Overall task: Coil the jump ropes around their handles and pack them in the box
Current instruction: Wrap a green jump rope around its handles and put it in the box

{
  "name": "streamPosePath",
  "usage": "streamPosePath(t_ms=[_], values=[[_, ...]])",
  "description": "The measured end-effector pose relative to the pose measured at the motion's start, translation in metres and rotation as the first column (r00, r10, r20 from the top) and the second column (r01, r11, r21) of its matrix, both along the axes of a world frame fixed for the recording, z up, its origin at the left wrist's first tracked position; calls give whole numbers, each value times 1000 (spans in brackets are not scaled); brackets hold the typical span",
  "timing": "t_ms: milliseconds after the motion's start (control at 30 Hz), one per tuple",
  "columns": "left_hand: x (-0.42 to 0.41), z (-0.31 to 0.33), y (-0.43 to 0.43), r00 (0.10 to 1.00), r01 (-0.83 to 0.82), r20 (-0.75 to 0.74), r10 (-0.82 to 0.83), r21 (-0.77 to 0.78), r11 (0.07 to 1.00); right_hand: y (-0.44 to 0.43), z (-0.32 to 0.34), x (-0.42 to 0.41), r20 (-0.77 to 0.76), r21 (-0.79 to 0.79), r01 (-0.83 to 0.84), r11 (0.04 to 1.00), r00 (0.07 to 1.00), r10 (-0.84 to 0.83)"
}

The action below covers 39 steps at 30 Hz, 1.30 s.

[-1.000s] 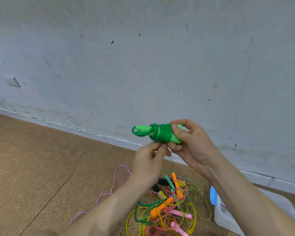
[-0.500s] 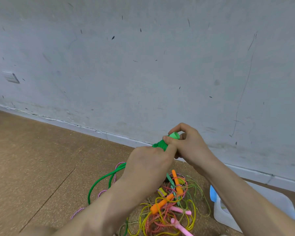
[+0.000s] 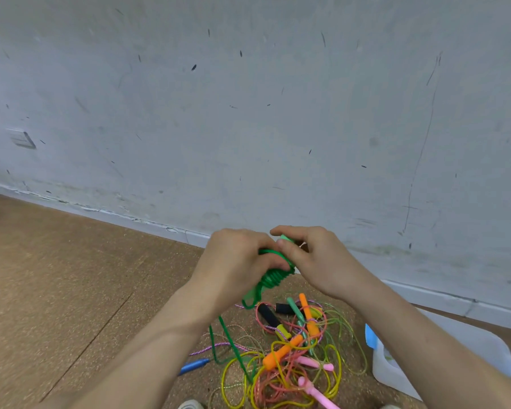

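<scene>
A green jump rope (image 3: 273,277) is coiled around its green handles and held in mid air in front of the wall. My left hand (image 3: 236,261) grips the coiled bundle from the left, and a loose green loop hangs down below it. My right hand (image 3: 313,258) pinches the upper end of the handles from the right. The handles are mostly hidden by my fingers. On the floor beneath lies a tangled pile of jump ropes (image 3: 292,349) with orange, pink, black and green handles. A white plastic box (image 3: 396,370) with a blue latch stands at the lower right, partly behind my right forearm.
A blue handle (image 3: 194,366) lies on the brown cork floor left of the pile. The grey wall with a white baseboard (image 3: 148,222) runs close behind my hands. Shoe tips (image 3: 191,405) show at the bottom edge.
Both hands have come down and closer together with the green rope. The left hand has moved from pinching under the bundle to wrapping over it, and a loose green loop trails below.
</scene>
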<state>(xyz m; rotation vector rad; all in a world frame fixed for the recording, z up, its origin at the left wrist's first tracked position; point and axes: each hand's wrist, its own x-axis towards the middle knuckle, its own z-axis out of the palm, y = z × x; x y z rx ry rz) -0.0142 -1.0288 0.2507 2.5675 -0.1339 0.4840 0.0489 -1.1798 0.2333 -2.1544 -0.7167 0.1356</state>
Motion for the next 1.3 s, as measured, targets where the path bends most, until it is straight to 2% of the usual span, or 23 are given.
streamPosePath(t_ms=[33,67,233,367,433,500,600,733,767,867,900,933,1000,1033,1067,1133,1167,1200,1233,1267,1300], values=[[1,2,1,998,-48,-43,43,-123,991,1,0,-2,11,-5,-27,1000,1000,27],[2,2,2,996,-72,-68,61,-175,982,1,1,-2,15,0,-46,999,999,46],[6,2,6,988,-136,-109,112,-237,962,-2,7,-4,87,-34,-141,989,986,144],[9,6,14,982,-108,-188,27,-435,894,-5,15,-7,100,5,-162,987,982,161],[10,6,18,975,-99,-220,-25,-532,841,-8,21,-8,23,37,-204,978,979,203],[12,6,22,970,-99,-231,-72,-651,752,-10,26,-9,-82,115,-248,962,963,258],[15,-3,21,951,-113,-240,-195,-856,504,-11,28,-13,-217,303,-223,927,931,295],[17,-21,10,904,-171,-264,-337,-945,280,-10,22,-11,-345,480,-113,870,888,306],[15,-19,6,895,-179,-262,-361,-952,246,-9,22,-11,-371,528,-94,844,868,329],[18,-7,-3,890,-219,-311,-333,-933,286,-8,19,-10,-425,627,-47,778,816,392],[17,-4,-6,901,-251,-333,-277,-923,291,-6,18,-10,-436,649,-26,761,806,399],[18,-5,-9,903,-276,-342,-258,-925,263,-5,16,-10,-449,670,8,742,801,397],[17,-9,-18,913,-300,-327,-243,-943,141,-3,14,-6,-482,700,113,705,803,350],[15,-15,-19,922,-288,-315,-224,-946,146,-3,13,-3,-499,707,175,686,810,308],[14,-23,-20,929,-275,-318,-189,-935,225,-3,12,0,-511,704,230,671,821,255],[8,-35,-26,943,-231,-312,-120,-868,440,-4,11,6,-500,674,297,676,857,122],[6,-39,-29,949,-198,-304,-83,-780,594,-6,10,9,-485,660,326,677,873,53],[3,-41,-32,960,-129,-272,-61,-626,769,-7,10,12,-472,648,357,672,881,-13],[0,-41,-35,970,-45,-238,-55,-397,916,-9,9,14,-454,628,384,677,887,-81],[-4,-40,-35,978,25,-203,-55,-147,989,-10,7,16,-413,592,395,703,897,-157],[-7,-36,-33,985,47,-172,-33,83,995,-10,6,17,-336,528,390,754,912,-236]])
